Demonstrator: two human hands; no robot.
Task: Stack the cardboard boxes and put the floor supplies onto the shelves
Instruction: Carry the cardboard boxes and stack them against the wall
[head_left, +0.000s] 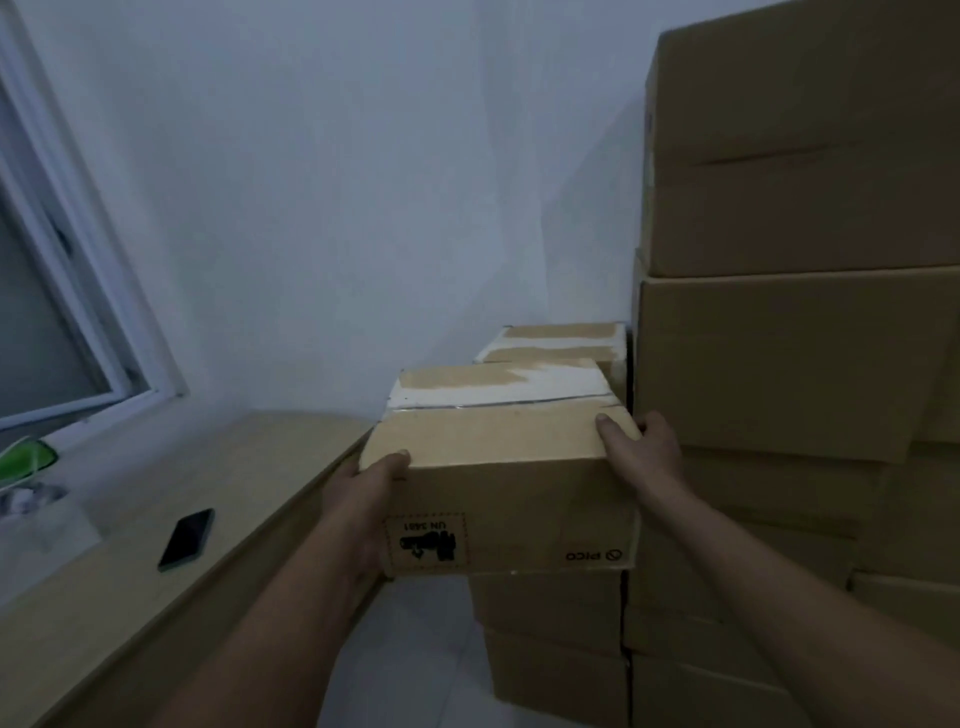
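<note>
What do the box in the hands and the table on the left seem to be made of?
The box: matte brown cardboard, with folded edges, black print and white tape remains on top. The table: probably laminated board, smooth pale-beige top; dim light leaves this open.

Dim room: white wall (322, 197), window (57, 312) at left, pale wooden tabletop (130, 597).

I hold a small cardboard box (498, 467) between both hands: my left hand (363, 499) grips its left side with the thumb on top, my right hand (641, 452) grips its right corner. It sits on a short stack of boxes (556, 649) beside a tall stack (789, 338). A dark phone (187, 539) lies on the wooden table (130, 597) at left, under the window (62, 312).
</note>
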